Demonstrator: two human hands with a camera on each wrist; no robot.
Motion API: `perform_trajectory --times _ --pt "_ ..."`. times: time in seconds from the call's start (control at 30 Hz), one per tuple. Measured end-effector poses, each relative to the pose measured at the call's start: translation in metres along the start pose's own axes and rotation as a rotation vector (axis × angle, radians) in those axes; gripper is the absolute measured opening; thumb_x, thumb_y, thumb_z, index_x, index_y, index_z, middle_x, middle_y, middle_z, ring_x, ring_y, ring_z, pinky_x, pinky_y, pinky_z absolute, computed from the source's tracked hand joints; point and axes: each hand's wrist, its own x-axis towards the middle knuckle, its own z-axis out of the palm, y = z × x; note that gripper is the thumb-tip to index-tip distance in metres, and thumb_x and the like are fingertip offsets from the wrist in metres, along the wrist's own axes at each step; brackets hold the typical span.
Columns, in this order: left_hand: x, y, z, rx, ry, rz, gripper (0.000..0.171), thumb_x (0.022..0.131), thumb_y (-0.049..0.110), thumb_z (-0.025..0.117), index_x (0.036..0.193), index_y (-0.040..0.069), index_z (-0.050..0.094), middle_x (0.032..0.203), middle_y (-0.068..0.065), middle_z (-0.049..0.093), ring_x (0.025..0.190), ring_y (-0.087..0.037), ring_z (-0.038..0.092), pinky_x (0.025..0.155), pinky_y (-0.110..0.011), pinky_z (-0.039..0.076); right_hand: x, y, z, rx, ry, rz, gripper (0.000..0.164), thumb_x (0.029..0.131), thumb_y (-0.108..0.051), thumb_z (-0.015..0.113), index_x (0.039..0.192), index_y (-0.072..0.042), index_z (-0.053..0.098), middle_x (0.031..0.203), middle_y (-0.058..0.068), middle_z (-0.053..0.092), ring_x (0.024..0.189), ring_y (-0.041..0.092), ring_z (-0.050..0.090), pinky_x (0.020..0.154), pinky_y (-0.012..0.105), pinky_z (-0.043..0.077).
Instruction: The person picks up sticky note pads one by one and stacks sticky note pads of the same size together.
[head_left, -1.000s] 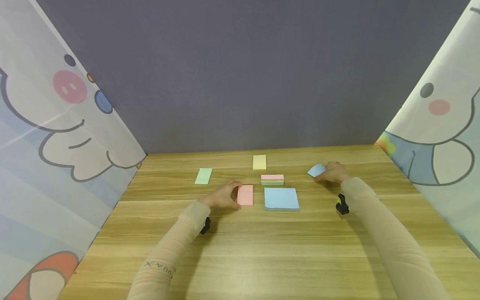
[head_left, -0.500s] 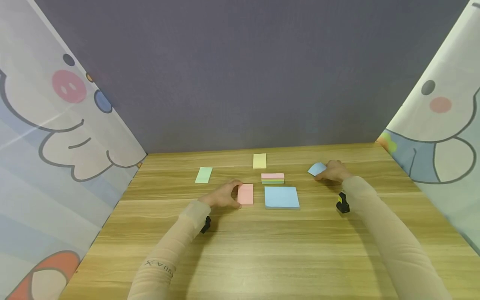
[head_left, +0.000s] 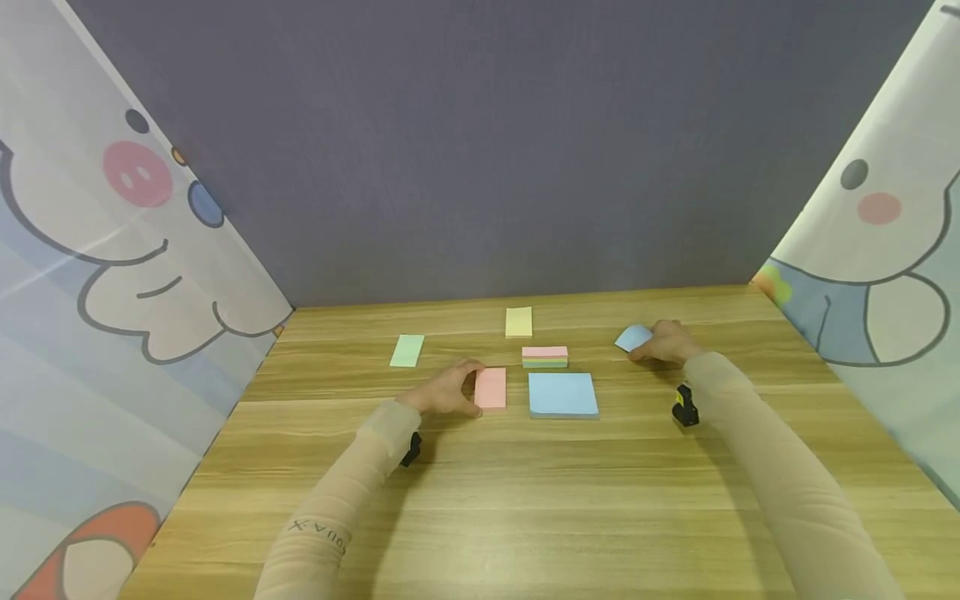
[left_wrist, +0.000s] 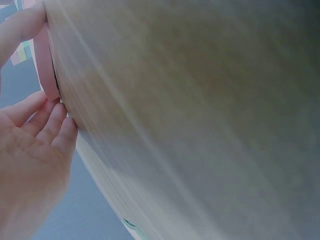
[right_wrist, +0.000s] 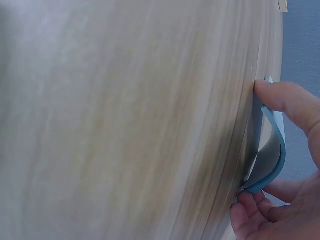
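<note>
A wood-grain table (head_left: pixel 525 500) stands against a dark grey backdrop (head_left: pixel 510 150), with a cartoon-printed panel (head_left: pixel 67 208) on the left side and another such sheet (head_left: pixel 892 242) on the right. Two hands are at work, well apart.

Left hand (head_left: pixel 448 392): approaches the pink pad (head_left: pixel 492 388) from the left, thumb at its near end, fingers at its far end. The pad's long axis runs away from the person, so the grip spans its length. Right hand (head_left: pixel 666 343): placed farther back and to the right, pinching the small blue pad (head_left: pixel 632 337), which lies to that hand's left. Each pad lies inward of its own hand. Between them sits the large blue pad (head_left: pixel 563 394), its long axis crosswise, with the striped stack (head_left: pixel 545 357) just behind it. Farther back are the yellow pad (head_left: pixel 518 322) and, leftward, the green pad (head_left: pixel 407 351).

Comparison of views: from the head, the small blue pad shows only as a tilted patch, partly covered. The right wrist view reveals it bowed between thumb and fingertips, its middle off the wood; end contact cannot be confirmed. The left wrist view adds the pink pad's side edge.
</note>
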Motion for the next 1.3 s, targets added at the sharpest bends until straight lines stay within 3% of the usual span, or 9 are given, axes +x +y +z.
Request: perform_trajectory --times 0.2,0.57,0.83,1.3 --pt "0.001 -0.001 0.0 0.002 -0.006 -0.004 0.084 0.07 0.022 0.077 0.139 0.01 0.032 0.147 -0.007 0.026 0.138 -0.029 0.018 0.109 -0.046 0.024 0.0 -0.001 0.0 0.005 -0.004 0.009 0.082 0.074 -0.036 0.069 0.124 0.02 0.036 0.114 0.034 0.042 0.095 0.038 0.041 0.077 0.043 0.042" --pt "0.002 -0.003 0.0 -0.025 -0.017 0.008 0.085 0.07 0.023 0.078 0.139 0.009 0.031 0.146 -0.007 0.027 0.133 -0.028 0.028 0.106 -0.044 0.031 0.002 0.001 0.001 0.033 0.015 0.001 0.08 0.074 -0.036 0.069 0.122 0.02 0.039 0.113 0.034 0.042 0.095 0.037 0.043 0.076 0.042 0.043" --pt "0.001 -0.003 0.0 -0.002 -0.008 0.008 0.085 0.07 0.023 0.078 0.139 0.009 0.032 0.147 -0.008 0.026 0.136 -0.029 0.021 0.108 -0.046 0.027 0.0 -0.004 0.001 0.026 0.037 -0.018 0.081 0.074 -0.037 0.069 0.124 0.019 0.038 0.115 0.034 0.043 0.098 0.038 0.043 0.078 0.044 0.043" --pt "0.0 -0.003 0.001 -0.02 -0.008 0.007 0.085 0.069 0.022 0.078 0.139 0.009 0.032 0.147 -0.008 0.026 0.135 -0.028 0.025 0.107 -0.044 0.029 -0.002 -0.01 -0.003 0.016 0.091 -0.073 0.08 0.075 -0.036 0.069 0.125 0.018 0.038 0.113 0.033 0.047 0.098 0.039 0.043 0.077 0.046 0.044"
